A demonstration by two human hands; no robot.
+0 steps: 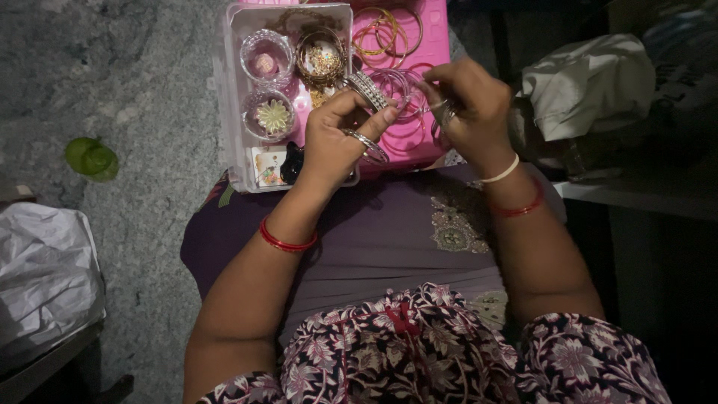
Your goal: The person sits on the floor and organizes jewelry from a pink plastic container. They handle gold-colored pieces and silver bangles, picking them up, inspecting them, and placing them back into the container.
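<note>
Grey stone floor [142, 90] carried a white plastic bag [45, 269] far left, a green lump [91, 158], and a pink tray [426, 45] with a clear lidded box [238, 90] of bangles resting at the person's purple-clad knees. Left hand [336, 142] was closed narrow on a silver bangle [366, 144] with a wider studded bangle [366, 90] at its fingertips; right hand [467, 105] pinched thin silver bangles [441, 112], both over the tray's near edge
</note>
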